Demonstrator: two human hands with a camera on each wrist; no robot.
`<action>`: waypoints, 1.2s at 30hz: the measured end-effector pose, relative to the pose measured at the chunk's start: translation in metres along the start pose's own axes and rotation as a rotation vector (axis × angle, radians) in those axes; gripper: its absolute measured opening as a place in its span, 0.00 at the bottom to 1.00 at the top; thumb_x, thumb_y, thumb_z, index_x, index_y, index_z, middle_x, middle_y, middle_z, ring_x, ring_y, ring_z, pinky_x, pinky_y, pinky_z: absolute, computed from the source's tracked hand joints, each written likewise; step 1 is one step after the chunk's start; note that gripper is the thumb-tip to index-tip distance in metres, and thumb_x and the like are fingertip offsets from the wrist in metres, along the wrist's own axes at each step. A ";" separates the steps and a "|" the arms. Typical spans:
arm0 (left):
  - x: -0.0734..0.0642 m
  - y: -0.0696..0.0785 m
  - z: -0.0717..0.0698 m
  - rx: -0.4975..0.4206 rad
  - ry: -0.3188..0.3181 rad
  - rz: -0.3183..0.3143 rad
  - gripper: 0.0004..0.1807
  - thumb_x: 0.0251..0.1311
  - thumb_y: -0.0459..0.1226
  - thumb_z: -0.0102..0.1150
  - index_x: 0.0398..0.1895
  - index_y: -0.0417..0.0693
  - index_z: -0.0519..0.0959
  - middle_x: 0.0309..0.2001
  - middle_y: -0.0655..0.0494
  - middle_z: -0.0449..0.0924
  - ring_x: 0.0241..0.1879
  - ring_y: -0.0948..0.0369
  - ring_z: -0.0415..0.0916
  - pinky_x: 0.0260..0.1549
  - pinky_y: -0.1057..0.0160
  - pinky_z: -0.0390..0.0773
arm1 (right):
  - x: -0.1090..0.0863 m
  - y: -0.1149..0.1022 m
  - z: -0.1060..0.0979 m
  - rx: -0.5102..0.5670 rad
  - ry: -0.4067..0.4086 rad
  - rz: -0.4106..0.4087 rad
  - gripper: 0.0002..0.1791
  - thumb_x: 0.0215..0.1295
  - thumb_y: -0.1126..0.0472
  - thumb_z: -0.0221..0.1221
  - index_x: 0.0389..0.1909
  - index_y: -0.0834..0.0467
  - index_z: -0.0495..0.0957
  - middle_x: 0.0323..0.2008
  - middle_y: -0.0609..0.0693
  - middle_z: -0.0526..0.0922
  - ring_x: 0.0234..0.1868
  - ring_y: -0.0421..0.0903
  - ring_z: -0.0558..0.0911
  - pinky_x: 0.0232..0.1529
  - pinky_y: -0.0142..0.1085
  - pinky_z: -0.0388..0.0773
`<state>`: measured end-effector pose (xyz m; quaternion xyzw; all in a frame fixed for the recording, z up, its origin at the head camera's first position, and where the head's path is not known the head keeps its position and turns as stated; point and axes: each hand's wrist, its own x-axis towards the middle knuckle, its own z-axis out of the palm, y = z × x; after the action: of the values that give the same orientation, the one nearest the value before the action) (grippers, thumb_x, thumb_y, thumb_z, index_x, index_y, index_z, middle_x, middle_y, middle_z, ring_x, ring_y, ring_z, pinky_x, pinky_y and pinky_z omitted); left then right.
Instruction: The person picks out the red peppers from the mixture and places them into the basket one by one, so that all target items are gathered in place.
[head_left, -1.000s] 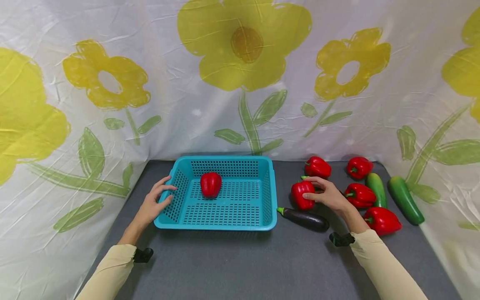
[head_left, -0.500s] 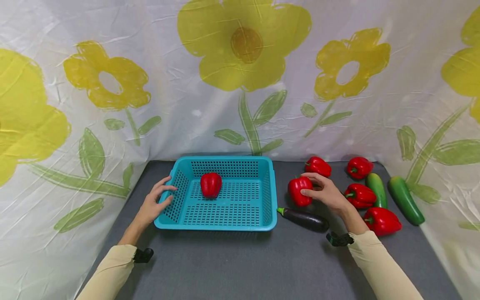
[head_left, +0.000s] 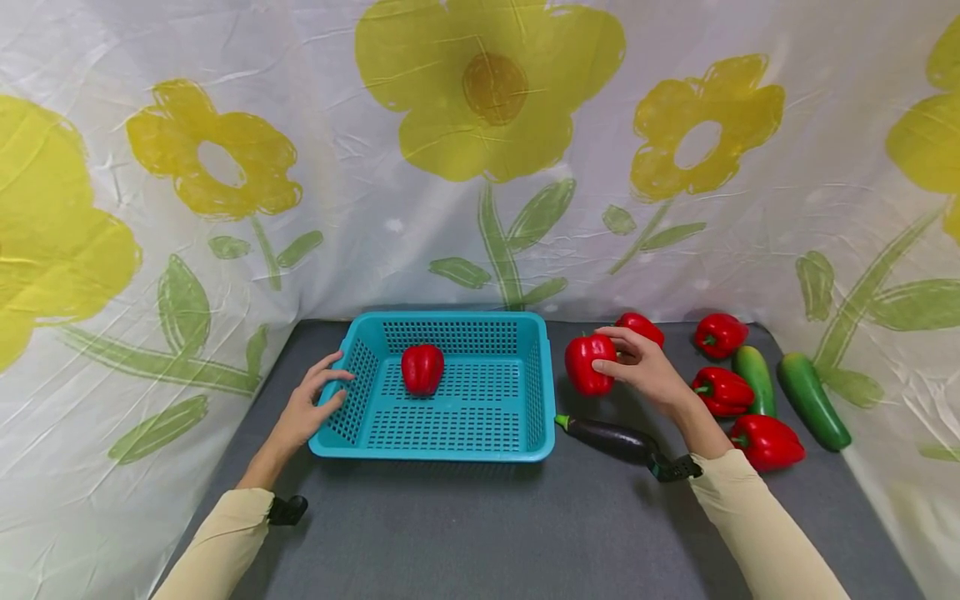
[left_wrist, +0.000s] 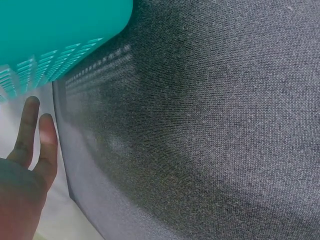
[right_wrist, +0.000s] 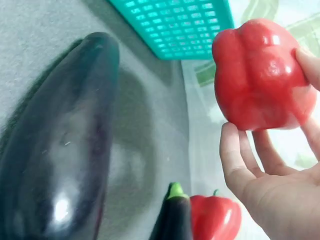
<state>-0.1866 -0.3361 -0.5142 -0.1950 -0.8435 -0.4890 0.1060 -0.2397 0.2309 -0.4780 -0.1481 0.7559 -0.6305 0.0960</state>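
Note:
My right hand (head_left: 645,367) grips a red bell pepper (head_left: 589,365) between thumb and fingers, just right of the turquoise basket (head_left: 427,455). In the right wrist view the bell pepper (right_wrist: 262,75) is raised, with fingertips on its underside and the thumb on its side. My left hand (head_left: 303,407) is at the basket's left side, fingers loosely spread and fingertips right at the rim. The left wrist view shows two of its fingers (left_wrist: 47,145) below the basket wall (left_wrist: 65,30). Inside the basket lies another red bell pepper (head_left: 422,370).
A dark eggplant (head_left: 607,439) lies beneath my right wrist; a second eggplant (right_wrist: 172,220) shows in the right wrist view. Several red bell peppers (head_left: 767,442) lie at the right with two green cucumber-like vegetables (head_left: 812,402). A flowered cloth (head_left: 495,242) hangs behind the grey table (head_left: 465,533).
My right hand has carried the bell pepper up and left, away from the eggplant and closer to the basket. The left hand and the basket have stayed in place.

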 end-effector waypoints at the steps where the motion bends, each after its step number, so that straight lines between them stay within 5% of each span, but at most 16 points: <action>1: 0.000 0.000 0.000 -0.002 0.000 -0.001 0.13 0.66 0.20 0.57 0.53 0.28 0.76 0.74 0.31 0.55 0.73 0.34 0.47 0.55 0.24 0.55 | 0.001 -0.002 0.001 -0.009 0.002 -0.001 0.32 0.67 0.62 0.67 0.70 0.58 0.69 0.63 0.62 0.72 0.58 0.65 0.72 0.46 0.48 0.81; 36: 0.000 -0.004 0.000 0.005 0.008 -0.011 0.13 0.66 0.20 0.57 0.53 0.29 0.77 0.74 0.34 0.56 0.73 0.35 0.48 0.56 0.25 0.56 | 0.053 -0.045 0.047 0.080 -0.049 -0.114 0.34 0.66 0.67 0.66 0.72 0.62 0.66 0.63 0.60 0.73 0.58 0.62 0.75 0.49 0.53 0.80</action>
<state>-0.1885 -0.3380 -0.5177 -0.1881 -0.8454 -0.4882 0.1072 -0.2688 0.1619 -0.4400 -0.2026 0.7178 -0.6607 0.0841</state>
